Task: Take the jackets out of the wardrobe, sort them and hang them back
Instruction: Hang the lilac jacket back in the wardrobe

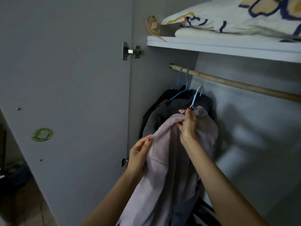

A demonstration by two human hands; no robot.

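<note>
Two bare forearms rise from the bottom of the frame toward its centre, with no sleeves, watch or bracelets showing. The left hand [138,154] and the right hand [187,126] both carry red polish on the visible nails; no rings show.

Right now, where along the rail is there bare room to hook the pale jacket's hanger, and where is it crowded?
The wooden rail is bare from the second blue hanger rightward to the frame edge. Crowded: its left end, where two blue hangers carry dark jackets against the side wall. The right hand holds the pale hanger below the rail, unhooked.
</note>
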